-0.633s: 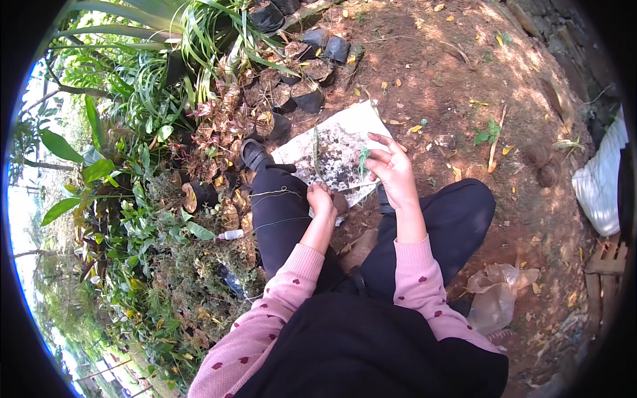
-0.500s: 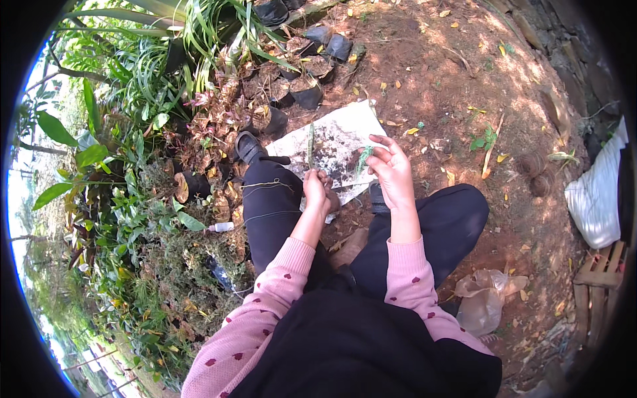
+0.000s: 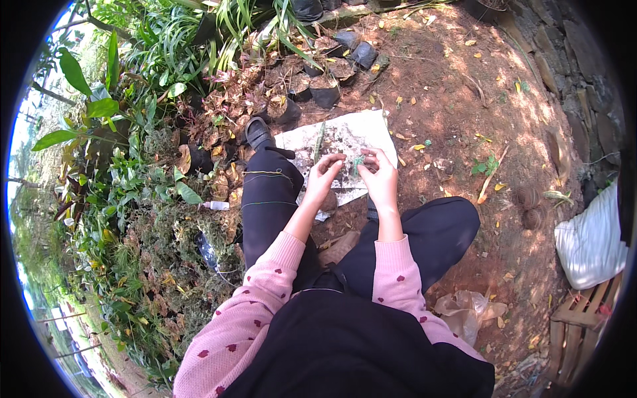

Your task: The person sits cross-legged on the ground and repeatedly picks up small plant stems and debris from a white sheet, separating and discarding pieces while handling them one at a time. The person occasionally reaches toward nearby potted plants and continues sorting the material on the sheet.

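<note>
Over a white sheet (image 3: 367, 124) strewn with dark crumbs, both my hands are raised close together. My right hand (image 3: 381, 180) pinches a small tangle of green string (image 3: 358, 161) between thumb and fingers. Just left of it, my left hand (image 3: 322, 180) has its thumb and forefinger brought together; whatever they hold is too small to make out. A long narrow green strip (image 3: 320, 138), perhaps a piece of stem, lies on the sheet beyond my left hand. Around my left trouser leg run a yellow thread (image 3: 269, 174) and a green thread (image 3: 265, 203).
Black plant bags (image 3: 325, 93) and leafy plants (image 3: 133, 219) crowd the left and far side. A small white bottle (image 3: 215, 205) lies by my left leg. To the right are a crumpled plastic bag (image 3: 464, 313), a white sack (image 3: 590, 239), a wooden crate (image 3: 577, 318) and a stone wall.
My left hand has risen and moved forward, and my right hand has come left and slightly lower, so they are nearer each other. The green string stays in my right hand.
</note>
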